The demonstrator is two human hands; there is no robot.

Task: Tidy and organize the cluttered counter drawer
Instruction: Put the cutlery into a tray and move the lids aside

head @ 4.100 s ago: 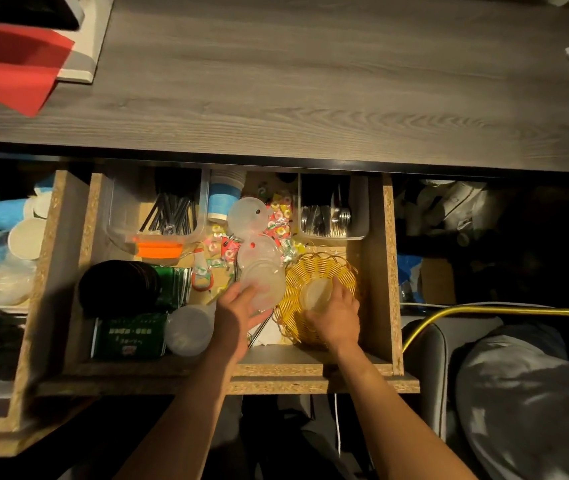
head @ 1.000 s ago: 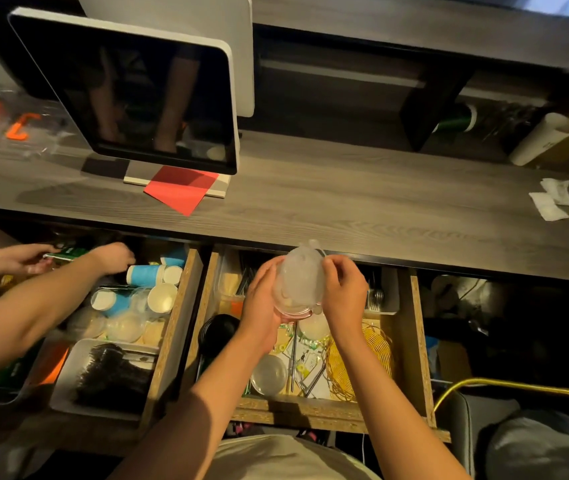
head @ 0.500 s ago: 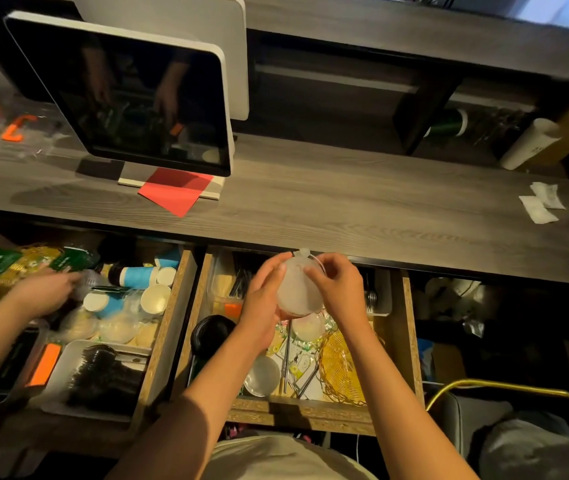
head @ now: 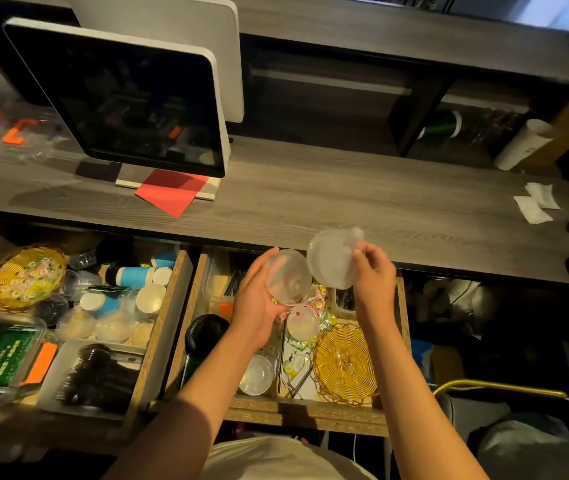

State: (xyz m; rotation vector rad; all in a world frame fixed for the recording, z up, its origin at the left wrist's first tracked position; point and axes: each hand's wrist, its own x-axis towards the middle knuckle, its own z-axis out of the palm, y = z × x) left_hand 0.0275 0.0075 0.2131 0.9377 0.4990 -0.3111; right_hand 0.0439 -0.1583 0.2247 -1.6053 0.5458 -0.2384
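Two hands lift clear plastic cups above the open, cluttered right-hand wooden drawer [head: 401,327].

At far left, a yellow wicker basket of wrapped sweets [head: 26,277] sits in the neighbouring left drawer [head: 161,327], with blue paper cups [head: 134,276] beside it. Above the right-hand drawer, the left hand [head: 258,303] cradles a clear round plastic cup [head: 288,276], fingers spread and loosely curved round its side. Just right of it, almost touching, the right hand [head: 373,282] pinches a frosted translucent plastic cup [head: 331,259] at its edge, fingers curled. Below them lie another small clear cup [head: 256,375] and an empty yellow wicker basket [head: 343,363] near the drawer's front right.
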